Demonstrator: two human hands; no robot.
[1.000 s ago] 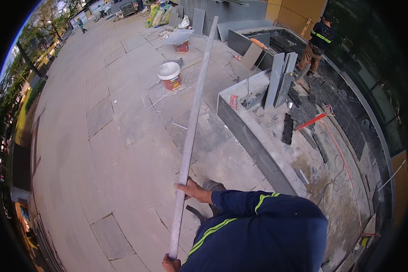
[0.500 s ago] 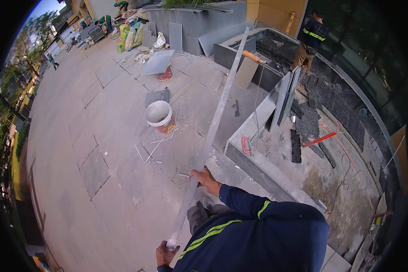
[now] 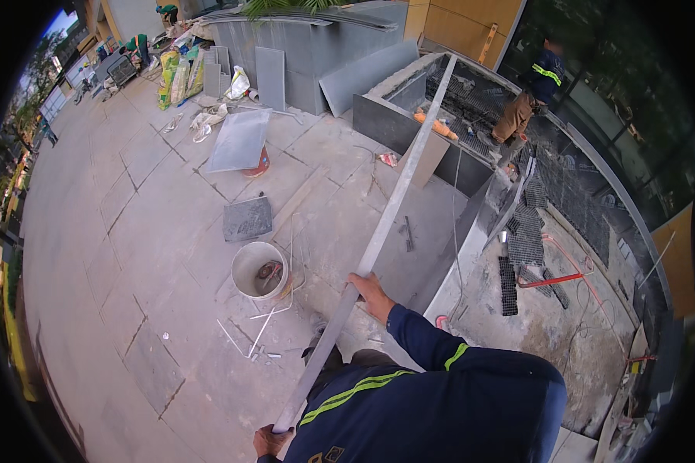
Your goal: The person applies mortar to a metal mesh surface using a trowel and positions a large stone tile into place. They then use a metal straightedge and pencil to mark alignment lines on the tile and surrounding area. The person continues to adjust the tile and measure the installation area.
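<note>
A long, straight, pale-grey metal bar [image 3: 400,189] runs from the lower middle up and away to the right. My right hand [image 3: 372,296] is closed around it partway along. Near the bar's close end, my left hand [image 3: 271,442] is also closed on it, partly hidden at the lower edge. The bar's far end overlaps the dark low-walled bed. Left of the bar on the paving stands a whitish bucket [image 3: 241,272] with a dark reddish tool, hard to make out, inside. Thin white strips [image 3: 262,332] lie beside the bucket.
A grey slab [image 3: 239,140] rests on a red bucket [image 3: 259,163]. A dark flat tile [image 3: 248,219] lies on the paving. Low grey walls [image 3: 471,266] stand on the right, with black grid mats [image 3: 526,236] and a red tool [image 3: 550,281] beyond. A co-worker [image 3: 533,89] crouches at the far right.
I have moved forward with the bar still in both hands. The bucket now appears nearer, its inside showing. The co-worker at the far right has bent lower.
</note>
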